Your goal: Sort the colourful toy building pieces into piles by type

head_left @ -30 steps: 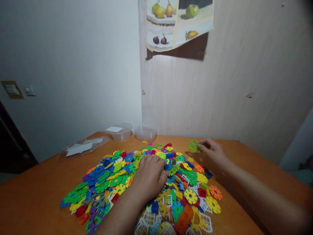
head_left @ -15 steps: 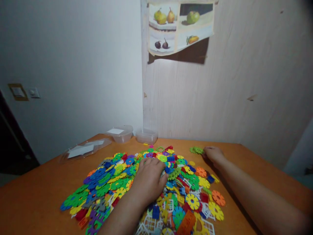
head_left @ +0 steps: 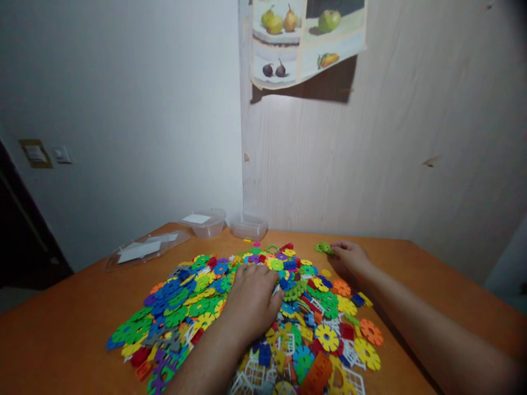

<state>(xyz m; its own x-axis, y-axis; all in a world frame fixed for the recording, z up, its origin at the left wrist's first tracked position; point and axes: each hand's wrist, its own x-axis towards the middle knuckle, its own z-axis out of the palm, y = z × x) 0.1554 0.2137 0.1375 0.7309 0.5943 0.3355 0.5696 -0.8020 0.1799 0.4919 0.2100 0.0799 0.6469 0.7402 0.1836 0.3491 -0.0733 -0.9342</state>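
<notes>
A wide heap of plastic building pieces point(head_left: 203, 307) covers the middle of the table, with notched flower discs in several colours, small bricks and white lattice parts. Palm down on this heap lies my left hand point(head_left: 255, 296), open, its fingers stretched forward and the tips partly hidden. Beyond the heap to the right, the fingers of my right hand point(head_left: 352, 258) are closed at the edge of a green toothed piece point(head_left: 322, 248), just over the table. Beside my left thumb sits another green toothed piece point(head_left: 295, 291).
Two clear plastic tubs point(head_left: 249, 226) stand at the table's back edge. Left of them lie flat transparent lids or packs point(head_left: 146, 248) with white labels. A fruit picture sheet point(head_left: 307, 41) hangs on the wall behind. The orange-brown table point(head_left: 74, 312) shows around the heap.
My right hand has moved left with the green toothed piece. My left hand stays on the heap. The view has shifted slightly.
</notes>
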